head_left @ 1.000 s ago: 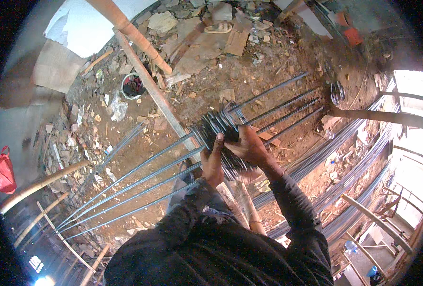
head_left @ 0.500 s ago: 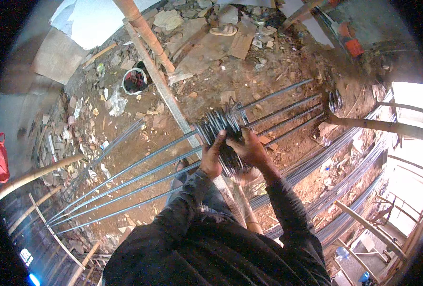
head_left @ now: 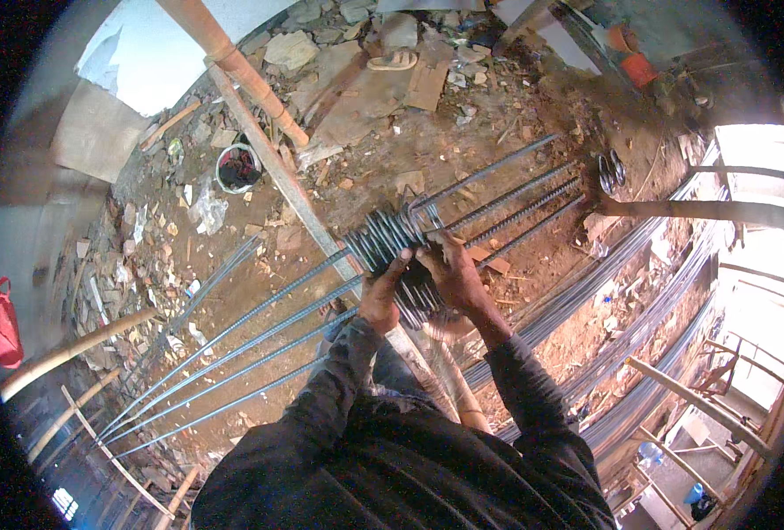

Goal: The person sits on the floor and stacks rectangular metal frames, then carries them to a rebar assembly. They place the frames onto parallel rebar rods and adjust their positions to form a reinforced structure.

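Crowding together over a dense stack of steel loops (head_left: pixel 381 240), your two hands meet at the middle of the view, in front of your body. The loops are thin, dark metal, bent narrow with rounded ends, packed edge to edge so that they read as a row of ridges. Your left hand (head_left: pixel 380 302) has its grip curled closed on the near side of the stack, thumb laid up along the loops; its other fingertips are hidden. Your right hand (head_left: pixel 456 276) comes in from the other side, its grip likewise bent closed on the loops, thumb close to the left one. You cannot tell from here how hard either presses or how many loops each has.

Long steel bars (head_left: pixel 260 306), blue-grey and ribbed, reach the stack from your left, bunched at the far end and fanning apart, and others show beyond it to your right; the stack hides where they pass. Beneath them slants a straight, rough wooden beam (head_left: pixel 291 187), with a round, orange-brown pole (head_left: pixel 233 58) near its upper end. A round, pale-rimmed bucket (head_left: pixel 237 187) stands on the bare earth, near crumpled clear plastic (head_left: pixel 207 213). Smooth-looking bundles of long rods (head_left: pixel 546 329) sweep across the ground at your right, and a soft red bag (head_left: pixel 3 331) hangs at far left.
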`<state>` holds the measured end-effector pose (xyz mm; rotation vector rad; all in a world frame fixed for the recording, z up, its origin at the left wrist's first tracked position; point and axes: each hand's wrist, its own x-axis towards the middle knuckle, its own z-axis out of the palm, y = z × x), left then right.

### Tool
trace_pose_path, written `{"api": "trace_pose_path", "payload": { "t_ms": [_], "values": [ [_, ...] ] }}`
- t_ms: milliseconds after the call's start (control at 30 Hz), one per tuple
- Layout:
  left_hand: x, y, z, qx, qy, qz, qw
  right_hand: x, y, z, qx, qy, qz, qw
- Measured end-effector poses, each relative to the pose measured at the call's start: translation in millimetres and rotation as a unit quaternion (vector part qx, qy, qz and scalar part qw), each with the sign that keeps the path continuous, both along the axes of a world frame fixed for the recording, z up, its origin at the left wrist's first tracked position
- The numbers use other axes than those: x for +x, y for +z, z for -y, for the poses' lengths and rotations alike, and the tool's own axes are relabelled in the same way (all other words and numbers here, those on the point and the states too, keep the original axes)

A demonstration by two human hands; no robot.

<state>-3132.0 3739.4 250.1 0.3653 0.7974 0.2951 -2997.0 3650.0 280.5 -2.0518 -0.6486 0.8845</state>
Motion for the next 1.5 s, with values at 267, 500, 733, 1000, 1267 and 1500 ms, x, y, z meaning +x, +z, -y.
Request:
{"api": "trace_pose_path", "payload": {
  "t_ms": [267, 500, 733, 1000, 1267, 1500],
  "values": [
    [-1.2, -9.4, 7.4, 0.02, 0.019, 0.025, 0.999, -2.0, 28.0, 0.6, -0.128, -0.014, 0.008, 0.992],
    [2.8, -24.7, 9.7, 0.056, 0.008, -0.014, 0.998, -0.4, 6.6, 13.2, -0.063, 0.0, 0.148, 0.987],
    [-0.9, -12.5, 13.8, 0.156, 0.04, -0.013, 0.987, 26.7, -13.1, 31.1, 0.014, -0.037, 0.259, 0.965],
    [6.0, -15.4, 11.0, -0.017, 0.02, -0.052, 0.998, 42.2, -15.3, 12.6, 0.014, -0.099, 0.356, 0.929],
    [1.6, -26.0, 14.1, 0.011, 0.014, -0.045, 0.999, -7.1, -11.3, 10.7, -0.056, -0.02, 0.211, 0.976],
    [-1.3, -14.5, 4.8, -0.047, 0.013, -0.058, 0.997, -21.0, -13.2, -3.1, -0.008, -0.021, 0.161, 0.987]
  ]
}}
